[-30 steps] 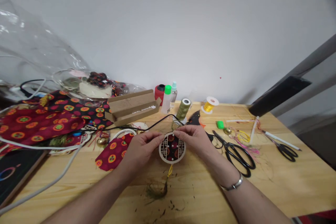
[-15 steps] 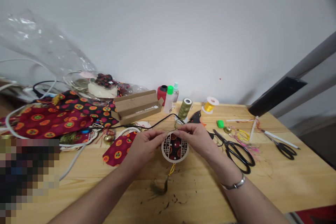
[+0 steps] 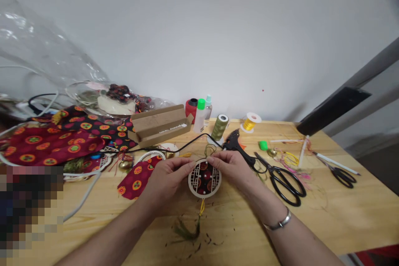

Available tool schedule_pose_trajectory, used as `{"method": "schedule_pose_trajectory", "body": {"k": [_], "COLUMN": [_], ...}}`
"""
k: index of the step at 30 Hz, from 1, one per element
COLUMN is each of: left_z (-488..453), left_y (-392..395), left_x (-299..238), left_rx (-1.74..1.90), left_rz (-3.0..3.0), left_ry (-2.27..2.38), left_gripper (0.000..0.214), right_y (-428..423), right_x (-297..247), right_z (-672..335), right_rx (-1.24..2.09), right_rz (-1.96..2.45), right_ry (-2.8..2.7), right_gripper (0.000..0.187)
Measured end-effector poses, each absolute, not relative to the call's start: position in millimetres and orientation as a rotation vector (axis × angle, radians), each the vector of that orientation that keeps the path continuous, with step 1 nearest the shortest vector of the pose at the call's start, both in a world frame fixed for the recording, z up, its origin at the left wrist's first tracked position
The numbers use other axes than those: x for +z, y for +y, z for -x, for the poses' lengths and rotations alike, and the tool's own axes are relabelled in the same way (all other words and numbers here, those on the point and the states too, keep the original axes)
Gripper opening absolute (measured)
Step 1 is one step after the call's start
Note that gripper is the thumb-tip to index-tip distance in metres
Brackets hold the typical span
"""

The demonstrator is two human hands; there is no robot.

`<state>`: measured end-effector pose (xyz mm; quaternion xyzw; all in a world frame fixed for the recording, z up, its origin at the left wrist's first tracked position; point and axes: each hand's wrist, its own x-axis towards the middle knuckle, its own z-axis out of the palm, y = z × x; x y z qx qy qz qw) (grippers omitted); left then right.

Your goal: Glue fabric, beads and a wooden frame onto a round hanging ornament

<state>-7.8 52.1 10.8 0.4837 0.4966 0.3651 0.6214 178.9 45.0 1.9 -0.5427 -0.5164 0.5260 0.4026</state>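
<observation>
- Left hand [image 3: 170, 174] pinches the upper rim of a round lattice ornament [image 3: 205, 178].
- Right hand [image 3: 230, 169] pinches near its top.
- Green tassel [image 3: 189, 231] trails below.

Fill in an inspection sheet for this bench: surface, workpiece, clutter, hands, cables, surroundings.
Surface: wooden table, dark scraps strewn near the tassel
Workpiece: round ornament, lattice sides, patterned centre; yellow loop and tassel below
Clutter: patterned fabric left; open cardboard box, bottles, thread spools behind; two pairs of scissors right
Left hand: pinches ornament's upper-left rim
Right hand: pinches upper-right rim
Cables: black cable arches behind the hands toward glue gun; white cable left
Surroundings: pale wall behind; lower-left corner pixelated, unreadable
</observation>
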Motion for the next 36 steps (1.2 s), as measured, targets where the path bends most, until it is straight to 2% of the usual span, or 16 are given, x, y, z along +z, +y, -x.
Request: {"method": "schedule_pose_trajectory", "body": {"k": [6, 21, 28, 36], "left_z": [9, 8, 10, 12], "left_y": [51, 49, 53, 60], "left_x": [7, 9, 9, 4], "left_rx": [0.822, 0.839, 0.880, 0.975], "left_rz": [-1.118, -1.079, -0.954, -0.784], "left_ry": [1.112, 1.110, 1.070, 1.011], "left_gripper": [0.028, 0.018, 0.023, 0.029], "right_y": [44, 42, 42, 44], "right_x": [4, 6, 12, 5], "right_z": [-177, -177, -182, -183], "right_rx": [1.329, 1.316, 1.339, 1.398], "right_rz": [1.374, 1.397, 1.356, 1.316], "right_ry": [-1.267, -1.255, -1.308, -1.265], "right_gripper": [0.032, 0.028, 0.032, 0.024]}}
